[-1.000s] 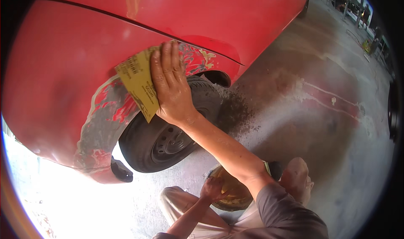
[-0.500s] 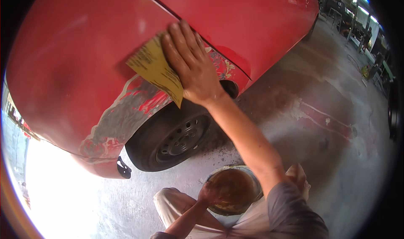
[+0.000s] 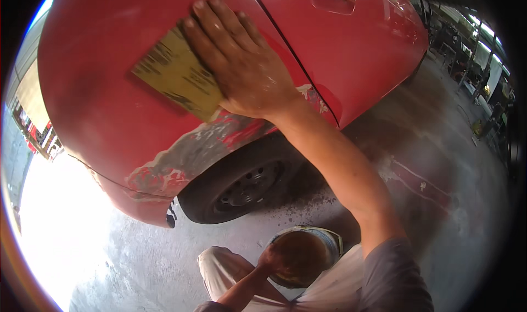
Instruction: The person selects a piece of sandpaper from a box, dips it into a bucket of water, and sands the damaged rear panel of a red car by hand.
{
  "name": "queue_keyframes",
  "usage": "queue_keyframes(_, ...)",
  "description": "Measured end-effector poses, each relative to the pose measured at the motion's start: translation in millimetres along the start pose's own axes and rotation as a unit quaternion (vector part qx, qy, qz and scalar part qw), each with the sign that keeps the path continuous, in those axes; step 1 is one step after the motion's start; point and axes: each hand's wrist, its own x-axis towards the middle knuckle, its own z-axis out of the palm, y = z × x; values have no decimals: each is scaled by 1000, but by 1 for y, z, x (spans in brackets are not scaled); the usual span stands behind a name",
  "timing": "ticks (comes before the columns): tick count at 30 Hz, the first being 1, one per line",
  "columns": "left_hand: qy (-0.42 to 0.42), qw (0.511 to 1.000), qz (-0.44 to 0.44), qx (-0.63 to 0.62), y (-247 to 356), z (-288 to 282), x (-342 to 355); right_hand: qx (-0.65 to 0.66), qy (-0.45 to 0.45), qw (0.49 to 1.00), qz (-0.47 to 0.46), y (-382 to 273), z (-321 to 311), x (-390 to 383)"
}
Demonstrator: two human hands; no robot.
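My right hand (image 3: 244, 65), fingers extended, holds a yellow sandpaper sheet (image 3: 173, 73) against the red car fender (image 3: 96, 84), above a patch (image 3: 200, 150) of sanded grey, cream and red. The paper and fingertips are slightly blurred. Below the patch is the wheel arch with a black tire and steel wheel (image 3: 247, 188). My left hand (image 3: 269, 259) is low between my knees, at the left side of a round bucket (image 3: 335, 240) of brown liquid; its fingers are dim and partly hidden inside.
The car's door (image 3: 373, 54) with its handle extends right. Concrete floor (image 3: 137, 262) surrounds my bent legs (image 3: 214, 260). At the far right are stands, hoses and dark workshop clutter (image 3: 466, 59); bright daylight falls at the left.
My right hand and the sandpaper have moved upward on the fender, from the patched arch onto the red paint above. The view has shifted, showing more door. My left hand stays at the bucket.
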Motion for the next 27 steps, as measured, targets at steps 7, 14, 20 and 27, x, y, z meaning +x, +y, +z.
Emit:
queue_keyframes(7,-5,1000,14,-1,-1,5,-2,44,-42,995,84,9,-18,-67)
queue_keyframes(14,-24,1000,5,-3,-1,5,-3,18,-48,999,5,22,1,-32)
queue_keyframes(20,-35,999,2,-6,-1,5,-5,29,20,999,38,-7,-8,-53)
queue_keyframes(27,-79,997,-11,-13,0,2,-3,79,18,997,-10,-47,13,49)
